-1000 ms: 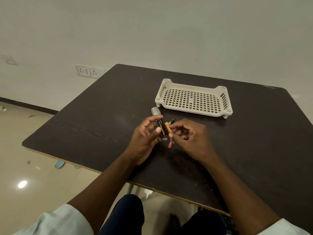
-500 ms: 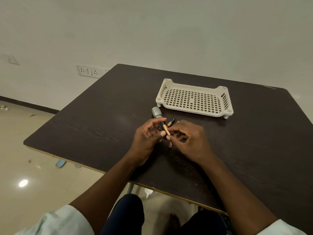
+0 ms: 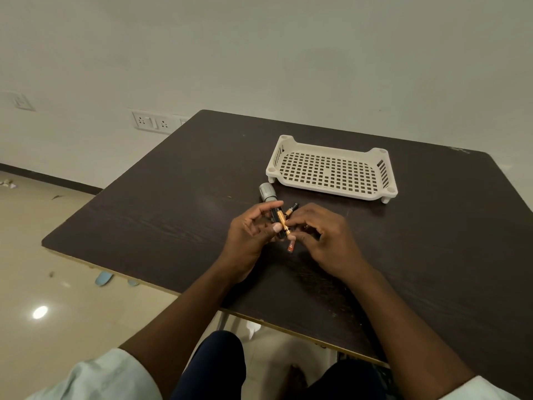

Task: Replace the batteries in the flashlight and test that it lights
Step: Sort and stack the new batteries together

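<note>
Since half a second ago the gold battery point(image 3: 284, 225) has turned from lying slantwise across the fingertips to standing almost in line with the black battery holder point(image 3: 277, 223), pressed against its side; the hands have hardly shifted.

From the head camera, the left hand point(image 3: 251, 237) grips the holder between thumb and forefinger, the other fingers loosely curled behind it. The right hand point(image 3: 323, 239) pinches the battery with thumb and forefinger tips at its lower end, other fingers curled under. Both hover just above the dark table point(image 3: 161, 215). A second battery point(image 3: 294, 207) lies just beyond the hands, and an orange-ended one point(image 3: 290, 246) lies on the table below the fingertips, partly hidden. The grey flashlight head point(image 3: 266, 192) rests on the table just beyond the left hand, near the white tray point(image 3: 331, 171).

I judge the battery small, light, rigid and smooth, so it may roll or slip; holding it by its sides near one end leaves the other end free to seat. The holder looks stiff plastic, best held by its long edges.
</note>
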